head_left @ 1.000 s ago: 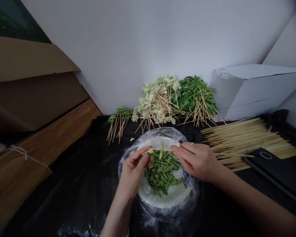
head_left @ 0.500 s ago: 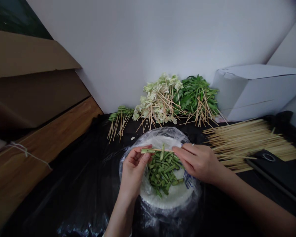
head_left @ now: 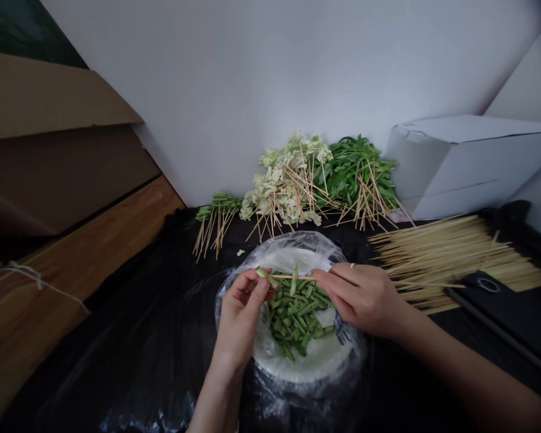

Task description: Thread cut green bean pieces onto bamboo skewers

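Tilted since the earlier frame, the loose bean (head_left: 262, 273) is pinched in the left hand (head_left: 240, 305) over the left side of the plate (head_left: 328, 361), by the end of the skewer (head_left: 305, 278) that the right hand (head_left: 359, 296) grips. Threading it beside the speared bean (head_left: 294, 281) seems in hand; next probably calls for a straight, steady push.

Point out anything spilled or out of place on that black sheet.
One small, pale, irregular scrap lies loose on the shiny black plastic sheet, apart from the skewered pale-green leaves. It looks dropped, though I can't tell what it is.
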A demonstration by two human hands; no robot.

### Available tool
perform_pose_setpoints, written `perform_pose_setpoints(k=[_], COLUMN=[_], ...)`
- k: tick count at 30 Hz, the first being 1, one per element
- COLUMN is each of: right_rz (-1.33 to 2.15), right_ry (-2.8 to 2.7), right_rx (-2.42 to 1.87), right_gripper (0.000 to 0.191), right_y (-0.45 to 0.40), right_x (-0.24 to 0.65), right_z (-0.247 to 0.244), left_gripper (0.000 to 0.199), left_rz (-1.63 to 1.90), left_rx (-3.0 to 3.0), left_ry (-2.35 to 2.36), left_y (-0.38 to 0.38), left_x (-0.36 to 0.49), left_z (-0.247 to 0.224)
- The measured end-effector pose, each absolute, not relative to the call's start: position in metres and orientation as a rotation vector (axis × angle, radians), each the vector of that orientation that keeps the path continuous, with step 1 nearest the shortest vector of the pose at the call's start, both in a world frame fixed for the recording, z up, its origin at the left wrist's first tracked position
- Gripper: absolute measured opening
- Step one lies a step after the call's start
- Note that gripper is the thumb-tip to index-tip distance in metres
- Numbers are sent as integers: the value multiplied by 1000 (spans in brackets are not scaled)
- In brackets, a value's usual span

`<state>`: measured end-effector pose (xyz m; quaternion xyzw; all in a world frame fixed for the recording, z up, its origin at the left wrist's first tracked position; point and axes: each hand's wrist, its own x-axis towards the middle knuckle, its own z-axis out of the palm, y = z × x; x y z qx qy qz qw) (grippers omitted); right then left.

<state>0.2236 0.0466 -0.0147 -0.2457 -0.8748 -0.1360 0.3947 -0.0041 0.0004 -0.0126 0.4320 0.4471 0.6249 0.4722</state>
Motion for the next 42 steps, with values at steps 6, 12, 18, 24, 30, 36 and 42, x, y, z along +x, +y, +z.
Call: perform_pose_setpoints(k=[6,12,18,24,30,36,42], right_rz=[-367,-391,-356,-336,-340,-291,-435], right_ry=[-2239,-2232,-2267,-2295,-2300,-2408,-2402], right_rx=[-637,-621,-617,-634,-658,-827,-945], right_gripper=[23,27,29,30,28,19,17], right_y=[47,46,44,41,44,50,51], right_x=[224,223,221,216,219,233,229], right_z=[-13,-14,-15,-17,-15,-2,-7], left_gripper=[22,25,28,25,26,22,22], left_rz=[1502,1467,1351,1266,1219,1160,823], left_rx=[1022,957,839,914,1024,1456,2058], left_ry=[1121,1192,1131,1159,1183,1450,1520], left_y=[1,3,4,5,8,17,33], left_x=[-4,-6,-5,2,5,-18,-21], left_z=[-11,-12,-2,-6,0,21,5])
